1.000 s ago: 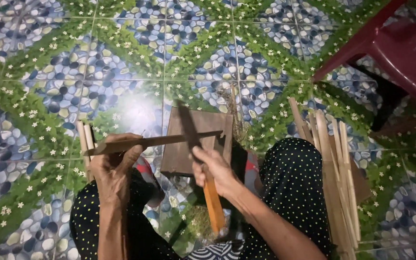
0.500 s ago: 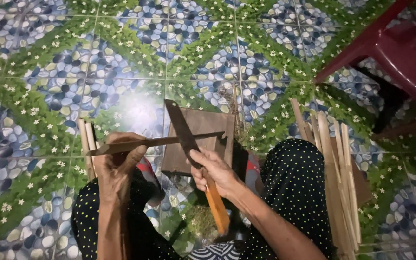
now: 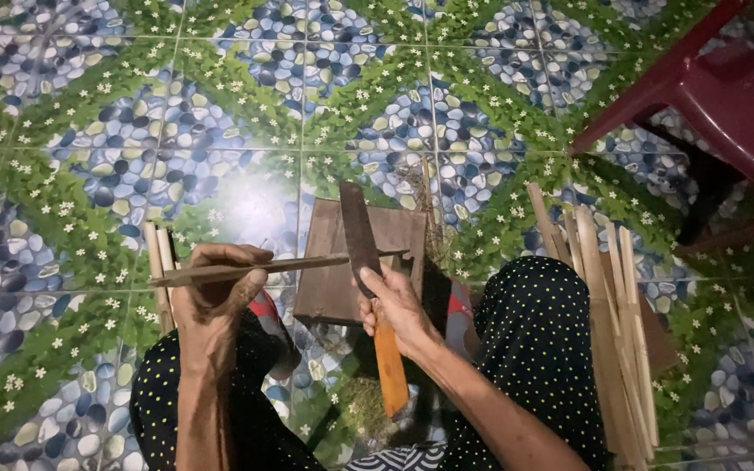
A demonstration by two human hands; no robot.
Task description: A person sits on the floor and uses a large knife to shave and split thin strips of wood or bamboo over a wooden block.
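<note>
No package, label or sign shows here; the only patterned surface is the tiled floor (image 3: 89, 113), printed with blue pebbles and green bands of small white flowers. The person sits low over it, knees in black cloth with pale dots. The left hand (image 3: 211, 292) is curled closed around a thin, dark bamboo strip (image 3: 263, 266), fingers wrapped over the top and thumb beneath. The strip's long axis runs nearly level across the view, rising slightly to the right, with its right end reaching over a brown wooden block (image 3: 333, 279) that rests on the floor between the knees. The right hand (image 3: 394, 310) is clenched around the orange wooden handle of a knife (image 3: 364, 253); the handle points down toward the person and the dark blade points up and slightly left, away from the body. The blade crosses the strip at roughly a right angle just right of the strip's middle, and appears to touch it, though the dim light makes contact hard to confirm. Short pale sticks (image 3: 161, 262) lie on the floor behind the left hand. A bundle of long pale slats (image 3: 613, 331) lies beside the right knee, running toward the lower right corner. A dark red plastic stool (image 3: 726, 96) stands at the upper right corner.
</note>
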